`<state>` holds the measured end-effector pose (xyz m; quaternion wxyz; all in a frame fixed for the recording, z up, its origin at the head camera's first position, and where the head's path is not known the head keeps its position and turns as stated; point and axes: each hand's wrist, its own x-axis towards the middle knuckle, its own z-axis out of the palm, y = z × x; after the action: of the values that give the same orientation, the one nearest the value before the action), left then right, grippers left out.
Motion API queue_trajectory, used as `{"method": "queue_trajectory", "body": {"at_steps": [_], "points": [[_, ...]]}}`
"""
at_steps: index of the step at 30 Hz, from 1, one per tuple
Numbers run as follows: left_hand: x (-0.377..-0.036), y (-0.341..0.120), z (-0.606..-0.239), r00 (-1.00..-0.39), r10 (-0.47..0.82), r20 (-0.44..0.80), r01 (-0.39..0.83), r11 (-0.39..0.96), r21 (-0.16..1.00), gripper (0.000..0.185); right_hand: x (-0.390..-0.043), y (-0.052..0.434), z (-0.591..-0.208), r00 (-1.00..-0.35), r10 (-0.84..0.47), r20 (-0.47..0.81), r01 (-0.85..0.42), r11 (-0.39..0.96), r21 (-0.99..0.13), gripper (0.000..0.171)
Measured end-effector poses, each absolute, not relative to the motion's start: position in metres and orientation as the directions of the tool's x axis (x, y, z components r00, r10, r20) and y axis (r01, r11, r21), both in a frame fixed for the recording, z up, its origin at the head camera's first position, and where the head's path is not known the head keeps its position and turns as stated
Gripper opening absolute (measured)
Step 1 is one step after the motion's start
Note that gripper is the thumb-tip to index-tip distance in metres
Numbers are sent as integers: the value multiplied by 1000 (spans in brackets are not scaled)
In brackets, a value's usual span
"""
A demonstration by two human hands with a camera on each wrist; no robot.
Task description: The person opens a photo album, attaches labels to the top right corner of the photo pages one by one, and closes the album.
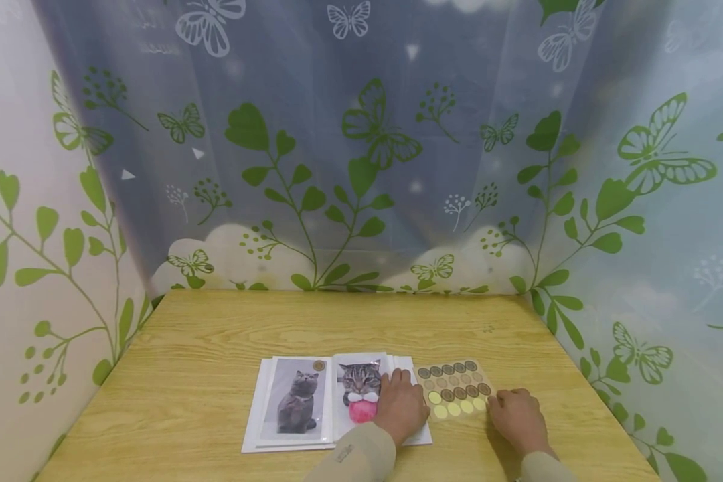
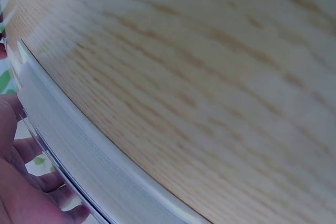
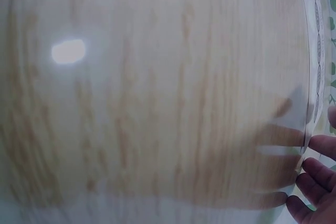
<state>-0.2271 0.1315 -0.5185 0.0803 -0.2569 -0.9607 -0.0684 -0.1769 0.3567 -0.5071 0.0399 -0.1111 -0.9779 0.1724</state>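
Note:
An open photo album with white borders lies on the wooden table. Its left page shows a photo of a grey cat with a round brown sticker in the top right corner. On the right page is a photo of a tabby cat with a pink ball. My left hand rests over that page's right side, covering part of the photo. Beside the album lies a sheet of round stickers, brown, tan and yellow. My right hand has its fingertips right at the sheet's right edge.
The wooden table stretches behind and around the album. A curtain printed with leaves and butterflies hangs behind the table and on both sides.

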Motion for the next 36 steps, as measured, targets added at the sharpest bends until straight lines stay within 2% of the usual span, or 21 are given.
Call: {"method": "queue_trajectory", "body": {"at_steps": [16, 20, 27, 31, 36], "points": [[-226, 133, -518, -840, 511, 184, 530, 845, 72, 25, -181, 354, -506, -959, 281, -23, 268, 885, -380, 42], [-224, 134, -514, -852, 506, 137, 521, 846, 114, 32, -183, 353, -508, -955, 297, -26, 284, 879, -383, 42], [-221, 135, -511, -860, 503, 82, 510, 844, 168, 72, -182, 352, -507, -952, 304, -31, 289, 863, -414, 48], [-221, 137, -513, -857, 511, 70, 515, 839, 173, 77, -181, 352, -506, -955, 291, -46, 283, 859, -426, 56], [-221, 140, -514, -856, 515, 51, 514, 834, 201, 74, -182, 350, -508, -959, 280, -49, 273, 862, -428, 61]]}}
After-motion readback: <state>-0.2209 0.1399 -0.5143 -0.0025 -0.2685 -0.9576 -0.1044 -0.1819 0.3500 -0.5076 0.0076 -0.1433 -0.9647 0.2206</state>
